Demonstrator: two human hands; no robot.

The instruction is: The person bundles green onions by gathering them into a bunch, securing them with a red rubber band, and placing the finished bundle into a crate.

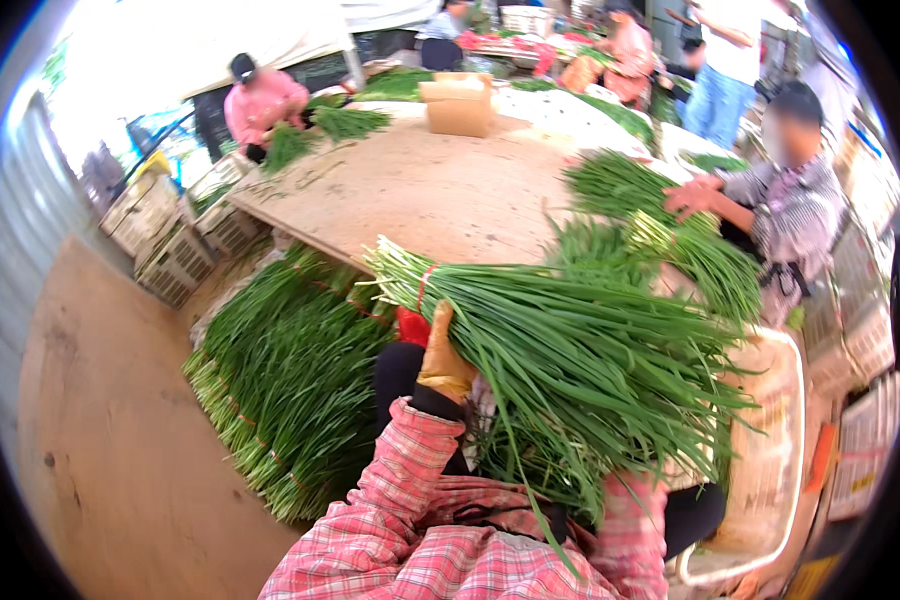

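Observation:
A large bundle of garlic chives (570, 320) lies across my lap. Its pale cut ends point left, a red band circles it near them, and the long green leaves fan out to the right. My left hand (446, 362), in a yellowish glove, grips it just past the band with the thumb up its near side; the other fingers are hidden beneath. My right sleeve reaches under the leafy end, where the leaves cover my right hand. Behind my left arm, stacked bundles of chives (290, 370) lie with red bands and their pale ends toward the lower left.
A wooden table (450, 200) stands ahead, bearing a cardboard box (458, 104) and loose chives (620, 185). Across it at right, a person handles chives; others sit farther back. A white plastic basket (770, 450) stands at my right. Crates (175, 265) sit at left beside a metal wall.

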